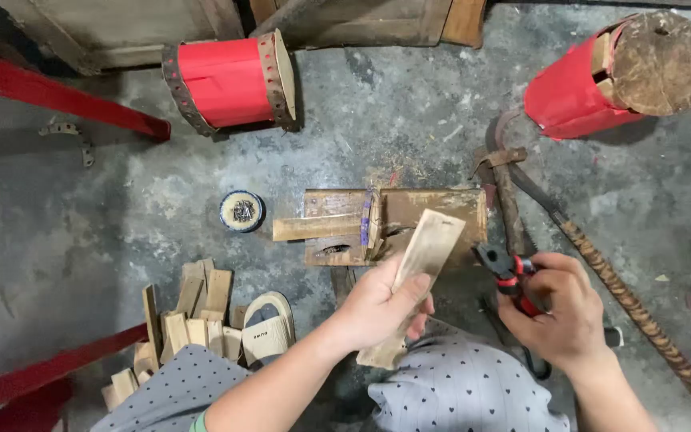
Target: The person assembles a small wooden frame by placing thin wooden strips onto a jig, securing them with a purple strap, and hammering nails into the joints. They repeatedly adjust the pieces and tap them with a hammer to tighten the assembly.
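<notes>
Fingers: left hand [377,308] is wrapped around a pale wooden slat [416,276]; right hand [563,308] is clenched on red-handled pliers [505,272].
Slat: lower centre of the frame, tilted, upper end over the wooden block [433,210].
Pliers: lower right, nose pointing up-left, just beside the slat.
Hammer [507,200]: right of the block.
Slat pile [181,316]: lower left, by a sandal [268,328].
Red drums [229,80]: upper left and upper right.
Round tin [242,211]: left of the block.

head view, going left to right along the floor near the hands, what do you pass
pile of wood pieces → sandal → left hand holding a wood strip → right hand holding red-handled pliers → wrapped stick
</notes>
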